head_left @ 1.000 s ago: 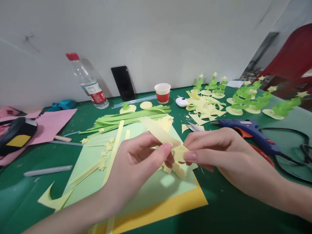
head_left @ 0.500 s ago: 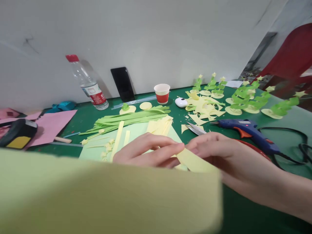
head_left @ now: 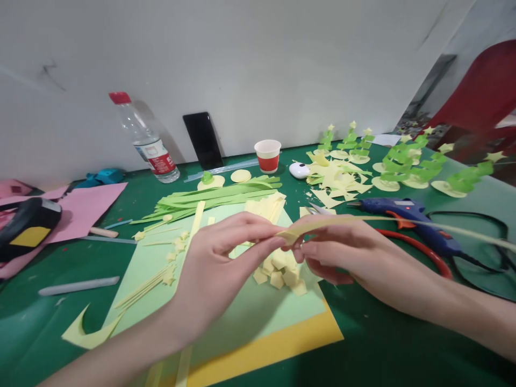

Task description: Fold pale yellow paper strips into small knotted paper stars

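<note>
Between my two hands a long pale yellow paper strip (head_left: 355,219) is held, its free end running off past the right edge. My left hand (head_left: 234,247) pinches its folded end between thumb and forefinger. Right beside it, my right hand (head_left: 342,244) has its fingers closed round the same strip. Small folded yellow paper pieces (head_left: 282,274) lie just below the hands on a light green sheet (head_left: 242,317). Left of my left hand are thin strips and tiny stars (head_left: 169,274).
Green strips (head_left: 217,196) lie behind the hands. A bottle (head_left: 155,153), phone (head_left: 203,141) and paper cup (head_left: 268,156) stand by the wall. Scissors (head_left: 318,209), yellow scraps (head_left: 336,177), a glue gun (head_left: 411,215) and paper plants (head_left: 427,164) are at the right. A tape measure (head_left: 30,226) sits left.
The yellow strip, which hid the lower view, has swung to the right. My left hand has turned, and the sheet and folded pieces beneath have come into view.
</note>
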The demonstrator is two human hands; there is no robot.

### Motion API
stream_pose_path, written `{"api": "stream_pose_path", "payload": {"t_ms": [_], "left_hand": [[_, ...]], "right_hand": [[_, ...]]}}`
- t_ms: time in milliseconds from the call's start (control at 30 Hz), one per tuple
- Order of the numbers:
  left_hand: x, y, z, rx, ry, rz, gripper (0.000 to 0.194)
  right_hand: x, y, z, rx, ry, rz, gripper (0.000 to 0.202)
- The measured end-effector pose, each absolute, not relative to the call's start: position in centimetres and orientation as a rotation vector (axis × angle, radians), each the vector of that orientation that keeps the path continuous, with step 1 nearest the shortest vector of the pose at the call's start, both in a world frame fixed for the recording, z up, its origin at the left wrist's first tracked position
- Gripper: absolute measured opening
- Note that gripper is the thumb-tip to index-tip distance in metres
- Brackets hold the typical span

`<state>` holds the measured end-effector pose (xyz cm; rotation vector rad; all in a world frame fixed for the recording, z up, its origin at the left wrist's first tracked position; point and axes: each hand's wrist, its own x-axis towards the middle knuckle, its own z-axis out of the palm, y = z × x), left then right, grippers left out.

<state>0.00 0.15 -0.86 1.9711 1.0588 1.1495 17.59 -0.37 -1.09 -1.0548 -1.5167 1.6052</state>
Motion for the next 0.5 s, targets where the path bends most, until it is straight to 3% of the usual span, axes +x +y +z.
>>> {"api": "stream_pose_path", "payload": {"t_ms": [100,233,500], "left_hand": [[0.23,0.33,-0.71,1.814,1.066,1.086,0.014],[0.38,0.27,-0.80,1.692,1.050,1.000,0.010],[0.22,0.33,-0.91,1.687,1.052,0.914,0.011]], "right_hand": [[17.25,-0.65,-0.68,-1.138,-1.691,1.334,0.009],[17.01,-0.54,-0.53,-1.138,-1.807,1.111,0.022],[17.30,-0.35,-0.55,-1.066,-1.830,1.113,0.032]]}}
